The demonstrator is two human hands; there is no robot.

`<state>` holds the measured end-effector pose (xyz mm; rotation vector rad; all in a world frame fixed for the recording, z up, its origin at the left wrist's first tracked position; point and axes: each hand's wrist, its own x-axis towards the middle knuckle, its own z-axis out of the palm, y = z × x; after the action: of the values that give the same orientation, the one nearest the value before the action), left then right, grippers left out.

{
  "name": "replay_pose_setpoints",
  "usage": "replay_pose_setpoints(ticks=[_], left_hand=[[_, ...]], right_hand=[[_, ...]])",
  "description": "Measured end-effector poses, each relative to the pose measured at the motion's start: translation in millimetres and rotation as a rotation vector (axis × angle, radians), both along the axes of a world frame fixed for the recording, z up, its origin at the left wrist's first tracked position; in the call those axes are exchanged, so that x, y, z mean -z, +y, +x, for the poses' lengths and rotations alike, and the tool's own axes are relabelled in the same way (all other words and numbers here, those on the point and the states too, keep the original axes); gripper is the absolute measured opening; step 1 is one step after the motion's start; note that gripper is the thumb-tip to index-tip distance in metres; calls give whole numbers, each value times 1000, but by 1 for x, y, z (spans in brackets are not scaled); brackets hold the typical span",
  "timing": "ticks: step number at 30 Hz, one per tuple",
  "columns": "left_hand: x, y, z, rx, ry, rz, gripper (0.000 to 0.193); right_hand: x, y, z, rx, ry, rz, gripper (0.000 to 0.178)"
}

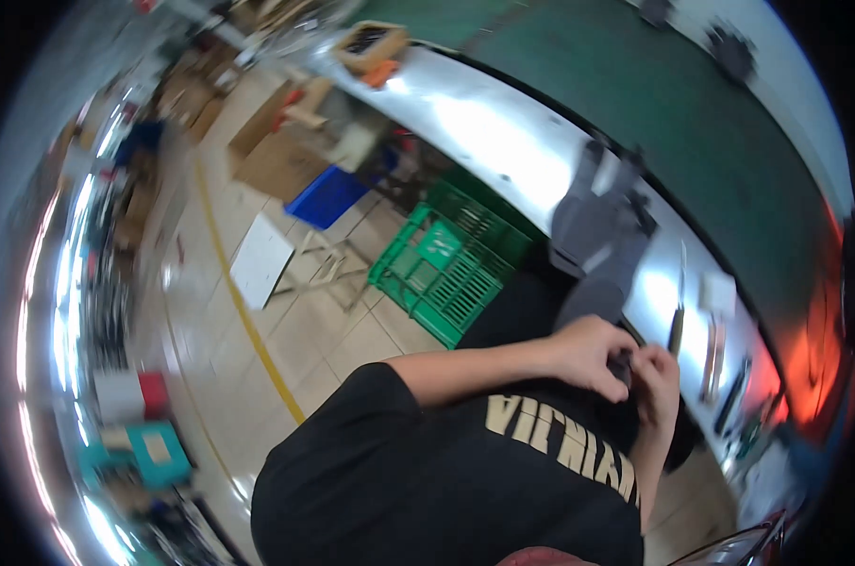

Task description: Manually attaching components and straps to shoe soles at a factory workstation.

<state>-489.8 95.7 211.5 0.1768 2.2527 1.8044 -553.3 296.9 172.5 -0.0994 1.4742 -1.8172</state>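
Right of centre in the lower half of the frame, a small dark piece (622,362) too blurred to identify sits between the thumb and finger of the left hand (590,358), which pinches it, while the right hand (657,379) curls close at its right, its grip impossible to tell, below the shiny worktop (484,127)
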Motion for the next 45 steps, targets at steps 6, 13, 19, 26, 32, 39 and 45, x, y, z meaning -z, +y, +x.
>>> replay_pose_setpoints(ticks=[6, 13, 19, 26, 32, 39, 45], left_hand=[[0, -2, 20, -163, -36, -20, 52], [6, -1, 11, -75, 8, 91, 46], [3, -18, 7, -183, -85, 435, 62], [12, -24, 0, -192, -151, 403, 78], [8, -17, 0, -179, -174, 385, 75], [7, -17, 0, -159, -205, 379, 73], [7, -13, 0, -137, -171, 332, 73]], right_hand=[[-7, -11, -10, -153, -33, -24, 11], [-10, -1, -11, -119, 68, 103, 14], [-29, -31, -11, -38, -18, -93, 16], [-39, -33, 16, 187, 337, 117, 10], [-30, -34, 16, 234, 678, 173, 6], [-17, -33, 14, 207, 332, 66, 10], [-18, -28, 5, 116, 153, 9, 11]])
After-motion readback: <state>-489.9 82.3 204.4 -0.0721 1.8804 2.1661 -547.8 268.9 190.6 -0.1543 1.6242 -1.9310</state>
